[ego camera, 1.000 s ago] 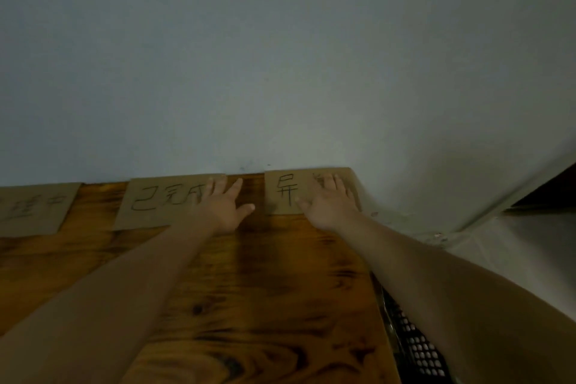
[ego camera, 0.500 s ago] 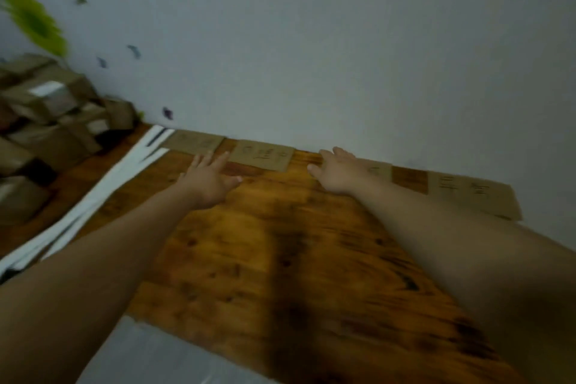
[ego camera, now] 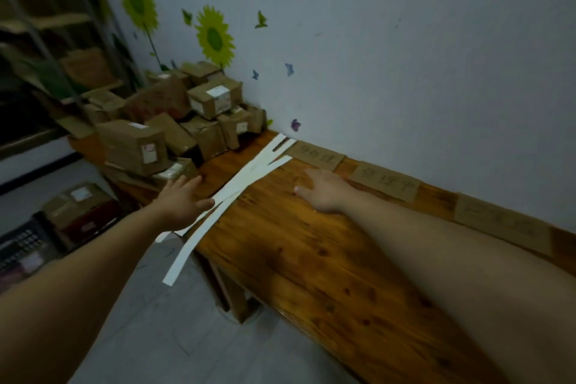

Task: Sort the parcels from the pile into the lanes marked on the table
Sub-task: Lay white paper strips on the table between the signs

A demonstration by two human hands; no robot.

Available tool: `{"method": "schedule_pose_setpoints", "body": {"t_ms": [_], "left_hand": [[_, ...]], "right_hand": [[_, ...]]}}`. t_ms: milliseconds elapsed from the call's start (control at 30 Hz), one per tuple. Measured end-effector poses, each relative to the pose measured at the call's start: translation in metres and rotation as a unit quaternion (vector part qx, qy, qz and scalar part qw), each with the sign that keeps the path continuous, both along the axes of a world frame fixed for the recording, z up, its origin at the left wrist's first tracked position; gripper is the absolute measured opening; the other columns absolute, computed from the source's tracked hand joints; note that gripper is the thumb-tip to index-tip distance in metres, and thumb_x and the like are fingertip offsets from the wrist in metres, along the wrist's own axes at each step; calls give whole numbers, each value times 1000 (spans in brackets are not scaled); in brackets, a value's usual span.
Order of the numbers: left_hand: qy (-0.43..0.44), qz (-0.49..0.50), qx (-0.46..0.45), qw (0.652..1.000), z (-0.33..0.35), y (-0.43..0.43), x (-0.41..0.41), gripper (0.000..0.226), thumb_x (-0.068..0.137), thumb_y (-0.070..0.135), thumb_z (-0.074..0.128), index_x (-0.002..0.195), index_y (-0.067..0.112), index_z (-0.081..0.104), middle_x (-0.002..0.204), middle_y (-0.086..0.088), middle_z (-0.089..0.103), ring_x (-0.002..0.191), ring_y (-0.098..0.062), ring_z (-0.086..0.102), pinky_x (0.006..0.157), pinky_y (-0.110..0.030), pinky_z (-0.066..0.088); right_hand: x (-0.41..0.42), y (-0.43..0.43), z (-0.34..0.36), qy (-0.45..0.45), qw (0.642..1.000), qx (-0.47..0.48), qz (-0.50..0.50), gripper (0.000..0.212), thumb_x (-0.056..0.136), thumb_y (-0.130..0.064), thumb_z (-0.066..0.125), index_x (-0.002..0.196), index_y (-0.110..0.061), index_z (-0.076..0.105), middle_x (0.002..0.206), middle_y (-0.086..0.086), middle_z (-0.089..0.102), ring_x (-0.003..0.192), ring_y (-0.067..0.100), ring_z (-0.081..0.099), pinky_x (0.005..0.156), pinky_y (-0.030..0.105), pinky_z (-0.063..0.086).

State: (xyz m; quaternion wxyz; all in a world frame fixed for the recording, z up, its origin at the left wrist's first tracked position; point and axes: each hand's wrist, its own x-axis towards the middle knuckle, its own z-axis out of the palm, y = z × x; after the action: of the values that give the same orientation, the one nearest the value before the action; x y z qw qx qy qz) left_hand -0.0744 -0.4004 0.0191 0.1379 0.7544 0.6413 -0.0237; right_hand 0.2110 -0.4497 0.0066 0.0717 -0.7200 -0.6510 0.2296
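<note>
Parcels (ego camera: 174, 125): brown cardboard boxes, white labels, heaped just beyond the left hand (ego camera: 184, 200). Lane cards (ego camera: 385, 185): brown cardboard, flat, beyond the right hand (ego camera: 324, 193).

Both arms outstretched, left hand (ego camera: 182, 200), right hand (ego camera: 324, 192), fingers spread

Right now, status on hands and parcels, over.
Left hand open, stretched toward the parcel pile, empty. Right hand open above the table, empty. No parcel picked yet. White paper strips cross the table beside the pile.
</note>
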Motion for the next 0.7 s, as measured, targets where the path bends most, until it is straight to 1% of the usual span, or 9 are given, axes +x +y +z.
{"method": "schedule_pose_setpoints", "body": {"t_ms": [67, 167, 267, 367, 433, 533, 633, 700], "left_hand": [[12, 19, -12, 1000, -6, 28, -19, 75, 93, 52, 45, 152, 23, 9, 159, -11, 1, 146, -33, -1, 117, -44, 10], [16, 36, -17, 999, -14, 74, -35, 74, 94, 48, 47, 152, 21, 10, 159, -12, 2, 146, -33, -1, 117, -44, 11], [30, 23, -28, 999, -31, 111, -44, 73, 94, 45, 48, 152, 20, 11, 159, -11, 4, 146, -32, 1, 117, -43, 11], [36, 3, -49, 998, -57, 145, -53, 76, 92, 47, 50, 152, 23, 11, 159, -9, 4, 146, -32, 3, 117, -47, 15], [44, -23, -61, 997, -75, 165, -58, 77, 90, 49, 52, 152, 23, 12, 159, -9, 6, 146, -32, 4, 117, -51, 16], [80, -88, -83, 989, -103, 187, -64, 76, 92, 47, 50, 151, 24, 9, 159, -7, 5, 146, -30, 0, 118, -50, 11], [96, -165, -85, 978, -133, 206, -72, 74, 92, 49, 48, 151, 29, 8, 160, -6, 5, 146, -31, 0, 117, -53, 14], [114, -213, -93, 966, -148, 213, -79, 71, 94, 47, 46, 151, 30, 8, 160, -4, 1, 147, -29, -3, 117, -51, 13]], "right_hand": [[-17, 32, -8, 0, 1000, 3, 15, 73, 96, -59, 39, 154, -19, 19, 160, 10, 17, 146, 31, 19, 117, 46, 22], [-36, 83, -24, 10, 1000, 5, 22, 70, 97, -55, 41, 153, -20, 21, 160, 11, 19, 145, 31, 20, 117, 46, 22], [-56, 124, -41, 24, 999, -10, 24, 68, 98, -51, 41, 154, -18, 19, 161, 10, 17, 147, 30, 17, 116, 44, 20], [-75, 150, -60, 31, 998, -43, 20, 67, 98, -51, 41, 154, -20, 18, 161, 9, 14, 147, 31, 15, 116, 43, 19], [-86, 163, -73, 29, 998, -61, 13, 69, 98, -53, 41, 154, -21, 17, 161, 10, 14, 147, 32, 15, 117, 44, 18], [-102, 174, -88, 26, 996, -88, -3, 68, 98, -51, 41, 154, -21, 17, 161, 11, 16, 147, 32, 16, 116, 43, 18], [-125, 175, -99, 24, 995, -98, -20, 66, 99, -48, 43, 154, -19, 18, 160, 10, 18, 146, 30, 17, 116, 39, 18], [-147, 171, -111, 23, 994, -104, -35, 67, 99, -47, 45, 154, -19, 18, 160, 8, 18, 145, 28, 18, 116, 36, 18]]}}
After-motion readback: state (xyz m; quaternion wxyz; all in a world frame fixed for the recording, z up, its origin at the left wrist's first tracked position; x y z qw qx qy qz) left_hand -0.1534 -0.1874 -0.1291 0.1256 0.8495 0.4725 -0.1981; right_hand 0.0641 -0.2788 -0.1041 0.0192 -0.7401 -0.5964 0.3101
